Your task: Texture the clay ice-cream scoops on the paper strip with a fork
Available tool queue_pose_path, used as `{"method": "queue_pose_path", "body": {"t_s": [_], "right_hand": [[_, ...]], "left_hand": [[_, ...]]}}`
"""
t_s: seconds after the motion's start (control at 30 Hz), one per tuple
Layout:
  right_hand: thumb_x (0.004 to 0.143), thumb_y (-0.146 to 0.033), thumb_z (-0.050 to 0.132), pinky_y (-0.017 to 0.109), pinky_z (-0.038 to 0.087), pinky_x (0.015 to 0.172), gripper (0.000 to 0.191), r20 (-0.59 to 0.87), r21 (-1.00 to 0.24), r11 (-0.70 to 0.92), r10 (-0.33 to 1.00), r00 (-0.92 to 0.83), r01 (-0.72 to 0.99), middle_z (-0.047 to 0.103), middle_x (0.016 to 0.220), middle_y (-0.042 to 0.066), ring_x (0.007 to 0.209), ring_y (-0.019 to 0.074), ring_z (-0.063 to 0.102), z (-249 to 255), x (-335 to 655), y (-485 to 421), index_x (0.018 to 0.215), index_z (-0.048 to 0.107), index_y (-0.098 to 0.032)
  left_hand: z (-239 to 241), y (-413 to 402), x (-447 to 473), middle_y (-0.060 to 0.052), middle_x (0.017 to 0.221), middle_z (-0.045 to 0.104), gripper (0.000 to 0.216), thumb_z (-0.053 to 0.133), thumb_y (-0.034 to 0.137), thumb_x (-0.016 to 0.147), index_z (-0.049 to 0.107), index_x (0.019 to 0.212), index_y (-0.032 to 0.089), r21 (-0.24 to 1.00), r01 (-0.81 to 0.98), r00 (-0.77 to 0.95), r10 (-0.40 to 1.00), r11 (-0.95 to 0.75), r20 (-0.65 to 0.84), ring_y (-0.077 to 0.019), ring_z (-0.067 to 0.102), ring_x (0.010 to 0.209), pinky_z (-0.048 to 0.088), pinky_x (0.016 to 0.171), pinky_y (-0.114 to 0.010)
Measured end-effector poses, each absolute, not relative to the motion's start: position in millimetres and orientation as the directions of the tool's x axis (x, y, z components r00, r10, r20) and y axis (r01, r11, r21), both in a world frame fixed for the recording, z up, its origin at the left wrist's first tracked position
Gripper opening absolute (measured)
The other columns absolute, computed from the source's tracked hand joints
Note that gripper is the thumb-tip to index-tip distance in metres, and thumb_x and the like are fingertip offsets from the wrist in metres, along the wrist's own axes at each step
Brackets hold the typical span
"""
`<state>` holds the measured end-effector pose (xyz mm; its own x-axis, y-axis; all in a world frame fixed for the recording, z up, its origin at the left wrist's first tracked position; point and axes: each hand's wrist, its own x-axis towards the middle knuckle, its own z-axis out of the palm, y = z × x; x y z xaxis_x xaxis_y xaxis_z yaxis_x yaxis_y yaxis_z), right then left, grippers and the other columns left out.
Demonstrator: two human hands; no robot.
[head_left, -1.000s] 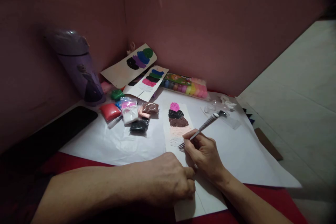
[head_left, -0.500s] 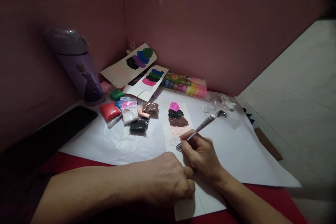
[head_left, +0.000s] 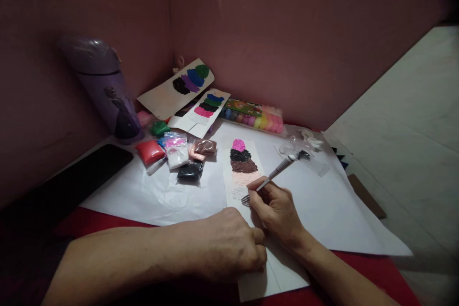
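My right hand (head_left: 278, 208) is closed around a fork (head_left: 281, 168), its handle slanting up to the right. The tines touch or hover just over a white clay layer (head_left: 238, 193) on a white paper strip (head_left: 256, 289). Above that layer sit bands of peach clay (head_left: 245, 179), brown clay (head_left: 244, 166) and black clay (head_left: 240, 155), with a pink clay dome (head_left: 238, 145) on top. Across the strip's lower part rests my left hand (head_left: 234, 244), fingers curled under. Whatever those fingers may hold is hidden.
Clay packets, red (head_left: 149, 152), black (head_left: 190, 171) and others, lie left of the strip. Behind are two decorated cards (head_left: 200, 126) and a clay pack (head_left: 253, 117). A purple bottle (head_left: 107, 91) and dark phone-like slab (head_left: 100, 167) stand left; plastic wrappers (head_left: 315, 162) lie right.
The fork's tines and my right hand have shifted very slightly to the right over the white clay. My left hand stays in place.
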<state>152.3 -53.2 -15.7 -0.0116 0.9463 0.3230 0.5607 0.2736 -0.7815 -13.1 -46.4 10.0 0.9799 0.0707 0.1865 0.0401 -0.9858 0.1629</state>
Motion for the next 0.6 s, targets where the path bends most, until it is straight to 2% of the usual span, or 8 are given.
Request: {"method": "queue_pose_path", "body": {"t_s": [0.23, 0.6], "right_hand": [[0.084, -0.018, 0.051, 0.021, 0.035, 0.044, 0.009, 0.341, -0.779, 0.3, 0.94, -0.029, 0.55, 0.044, 0.053, -0.006, 0.045, 0.0088, 0.04, -15.5, 152.0, -53.7, 0.076, 0.056, -0.018], [0.078, -0.018, 0.052, 0.022, 0.033, 0.041, 0.005, 0.306, -0.801, 0.215, 0.949, 0.073, 0.559, 0.041, 0.048, -0.007, 0.041, 0.009, 0.038, -16.2, 156.5, -54.3, 0.077, 0.056, -0.016]], "left_hand": [[11.1, -46.1, -12.5, 0.001, 0.075, 0.063, 0.007, 0.058, 0.012, 0.078, 0.061, 0.083, 0.017, 0.152, 0.058, 0.984, 0.082, -0.987, 0.158, -0.0136, 0.049, 0.05, 0.026, 0.04, -0.032], [11.7, -47.1, -13.7, 0.0, 0.082, 0.064, 0.01, 0.057, 0.013, 0.08, 0.063, 0.087, 0.016, 0.151, 0.059, 0.99, 0.077, -0.987, 0.117, -0.0137, 0.05, 0.052, 0.027, 0.041, -0.033]]}}
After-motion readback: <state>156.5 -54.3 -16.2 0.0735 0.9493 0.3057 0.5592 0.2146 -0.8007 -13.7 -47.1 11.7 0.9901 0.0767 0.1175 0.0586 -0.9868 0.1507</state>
